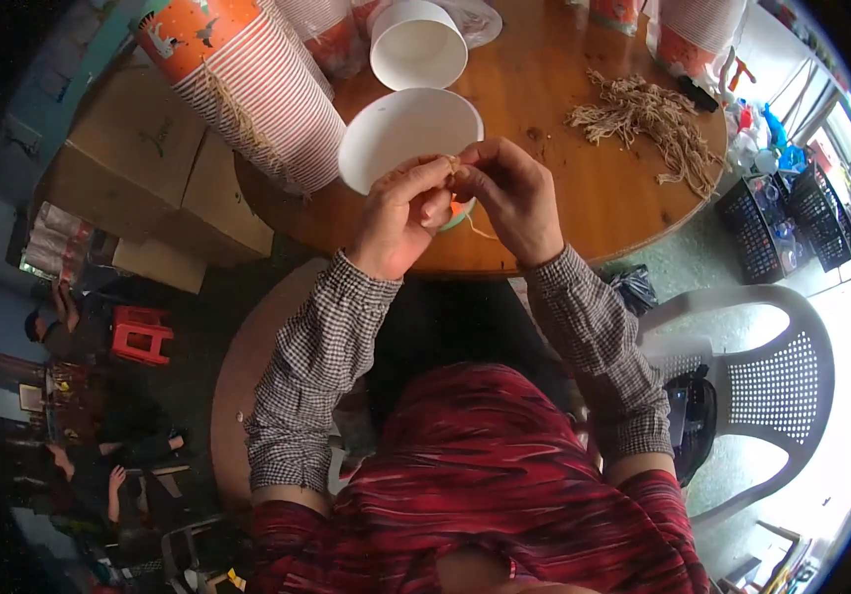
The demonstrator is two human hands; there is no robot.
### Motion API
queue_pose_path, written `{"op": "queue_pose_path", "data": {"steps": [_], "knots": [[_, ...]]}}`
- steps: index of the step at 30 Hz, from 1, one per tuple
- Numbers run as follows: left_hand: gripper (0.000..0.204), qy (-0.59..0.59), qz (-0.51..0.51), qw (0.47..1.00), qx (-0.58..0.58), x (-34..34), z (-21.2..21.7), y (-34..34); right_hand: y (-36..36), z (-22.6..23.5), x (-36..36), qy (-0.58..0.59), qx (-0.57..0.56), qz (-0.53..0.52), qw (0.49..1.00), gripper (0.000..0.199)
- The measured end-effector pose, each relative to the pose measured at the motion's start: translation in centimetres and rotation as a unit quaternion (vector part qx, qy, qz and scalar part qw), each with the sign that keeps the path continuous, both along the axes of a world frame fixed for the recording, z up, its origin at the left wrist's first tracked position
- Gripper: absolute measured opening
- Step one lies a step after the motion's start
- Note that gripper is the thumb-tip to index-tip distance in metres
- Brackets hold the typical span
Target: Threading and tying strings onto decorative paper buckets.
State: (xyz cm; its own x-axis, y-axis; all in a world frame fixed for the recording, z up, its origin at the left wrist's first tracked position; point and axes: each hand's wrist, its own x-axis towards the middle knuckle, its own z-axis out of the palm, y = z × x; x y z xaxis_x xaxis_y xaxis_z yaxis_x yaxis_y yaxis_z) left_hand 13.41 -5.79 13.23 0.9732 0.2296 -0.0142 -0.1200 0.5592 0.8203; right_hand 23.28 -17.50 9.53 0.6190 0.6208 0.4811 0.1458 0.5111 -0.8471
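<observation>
L hand [400,213] & R hand [506,193] meet at frame centre, fingertips pinched together on a short tan string [457,166]; a strand trails down below. Just behind, touching them, a white paper cup [398,134] lying on its side on the round wooden table [584,208]. Second white cup [417,45] above. Stacked orange cups [247,79] upper left, string pile [653,119] upper right, white plastic chair [772,366] lower right.

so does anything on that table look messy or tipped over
Mostly tidy. The loose pile of tan string pieces lies scattered over the round wooden table, and the long stack of orange paper cups lies on its side past the table's edge. Both hands, left hand and right hand, pinch string at a white cup.
</observation>
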Motion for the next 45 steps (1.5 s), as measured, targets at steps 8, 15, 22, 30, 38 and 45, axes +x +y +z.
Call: {"op": "queue_pose_path", "data": {"steps": [8,15,22,30,38,45], "knots": [[0.014,0.002,0.075,0.995,0.066,-0.3,0.1,0.2,0.1,0.7,0.0,-0.102,-0.020,-0.055,0.993,0.022],[0.014,-0.023,0.071,0.995,0.064,0.2,-0.3,0.0,-0.5,1.4,0.1,-0.070,-0.001,-0.064,0.996,0.013],[0.016,-0.013,0.131,0.961,0.242,-0.1,0.3,-0.6,-0.1,0.9,0.8,-0.060,-0.017,-0.092,0.994,0.012],[0.013,0.001,0.173,0.914,0.368,0.1,-0.7,0.1,-0.1,0.1,1.1,-0.055,-0.024,-0.081,0.995,0.011],[0.018,-0.051,0.183,0.840,0.509,0.1,-1.7,-0.3,-0.4,0.9,1.7,-0.211,-0.023,-0.202,0.956,0.010],[0.014,-0.125,0.273,0.696,0.652,0.6,-3.6,-0.4,1.8,-0.4,2.9,-0.064,-0.085,-0.214,0.971,0.011]]}}
